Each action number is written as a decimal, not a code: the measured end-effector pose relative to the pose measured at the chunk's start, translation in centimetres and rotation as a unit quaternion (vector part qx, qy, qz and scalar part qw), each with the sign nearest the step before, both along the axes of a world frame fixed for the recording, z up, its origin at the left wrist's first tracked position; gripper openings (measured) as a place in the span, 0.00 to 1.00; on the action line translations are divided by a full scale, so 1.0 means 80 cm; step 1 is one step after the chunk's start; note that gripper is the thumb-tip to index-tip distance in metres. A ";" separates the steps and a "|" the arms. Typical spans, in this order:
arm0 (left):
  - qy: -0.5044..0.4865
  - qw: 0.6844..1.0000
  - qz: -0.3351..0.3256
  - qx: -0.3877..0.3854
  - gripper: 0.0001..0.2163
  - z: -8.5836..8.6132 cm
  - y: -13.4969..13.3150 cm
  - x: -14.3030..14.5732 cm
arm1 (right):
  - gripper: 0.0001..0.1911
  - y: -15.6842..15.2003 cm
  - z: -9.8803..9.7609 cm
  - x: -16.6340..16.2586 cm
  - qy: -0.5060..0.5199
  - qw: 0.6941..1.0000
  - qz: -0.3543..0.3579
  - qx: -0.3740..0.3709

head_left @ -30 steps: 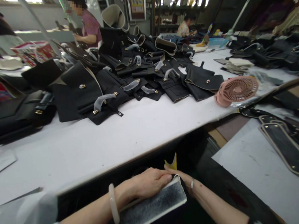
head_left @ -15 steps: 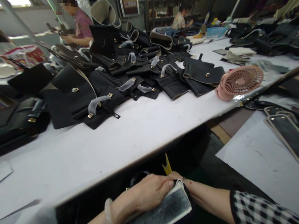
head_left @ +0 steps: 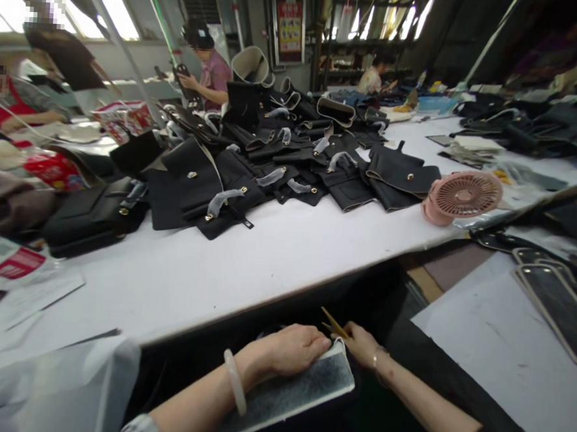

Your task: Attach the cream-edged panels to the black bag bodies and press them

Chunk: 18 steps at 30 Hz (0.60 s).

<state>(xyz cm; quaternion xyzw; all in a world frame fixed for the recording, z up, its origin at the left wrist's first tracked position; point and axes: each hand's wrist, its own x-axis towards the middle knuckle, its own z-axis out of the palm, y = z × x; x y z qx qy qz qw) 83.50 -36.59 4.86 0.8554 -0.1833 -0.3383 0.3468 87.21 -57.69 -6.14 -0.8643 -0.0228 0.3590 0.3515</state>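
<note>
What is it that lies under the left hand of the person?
Under the left hand lies a dark piece with pale edges; part of its face and its right end are visible. The part directly beneath the hand is covered, so I cannot see it.

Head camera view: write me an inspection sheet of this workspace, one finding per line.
Surface: white tabletop with a few dark specks; pale sheet at right bears faint marks.
Job's things: dark panel with pale edges, below the table edge; yellow tool beside its far end, type unclear.
Clutter: black bags heaped across the table; pink fan at their right; translucent plastic at lower left.
Hands: left hand lies over the panel's upper edge; right hand holds the yellow tool.
Cables: thin pale line at far left, possibly a cord.
Surroundings: other people beyond the bags; framed poster behind.
</note>
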 end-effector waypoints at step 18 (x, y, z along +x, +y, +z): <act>0.066 0.988 0.132 -0.049 0.38 -0.011 0.011 0.000 | 0.30 -0.024 0.102 0.057 -0.241 0.924 0.291 -0.064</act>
